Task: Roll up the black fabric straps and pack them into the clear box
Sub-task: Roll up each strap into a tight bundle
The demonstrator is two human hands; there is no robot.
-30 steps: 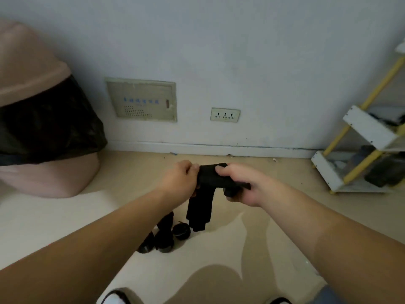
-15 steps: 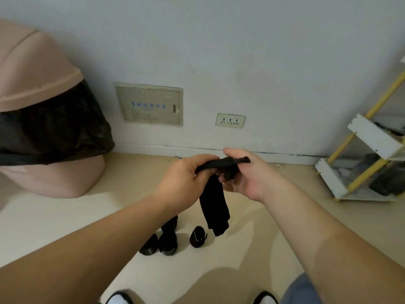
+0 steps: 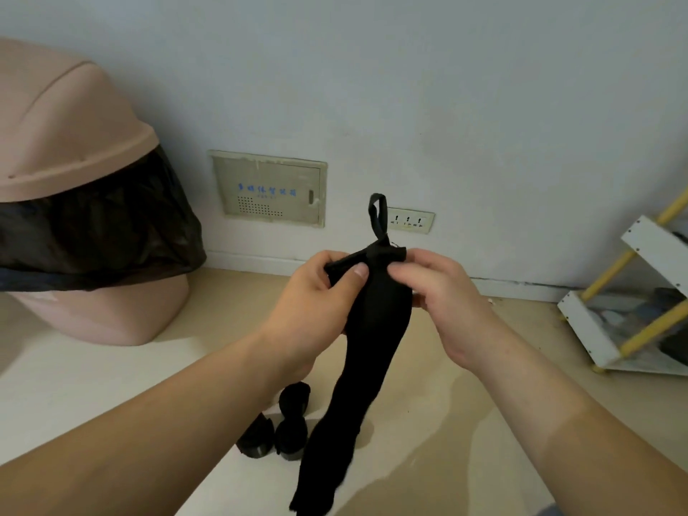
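A long black fabric strap hangs down in front of me, held by its top end. My left hand pinches that end from the left and my right hand pinches it from the right. A small loop sticks up above my fingers. Three rolled black straps stand on the floor below my left forearm; the hanging strap hides part of that spot. No clear box is in view.
A pink bin with a black liner stands at the left against the wall. A white and yellow shelf rack is at the right. A wall panel and a socket sit behind my hands.
The strap has been let out and now hangs longer, reaching lower in front of the rolls. Both hands rose slightly and the loop end now points up.
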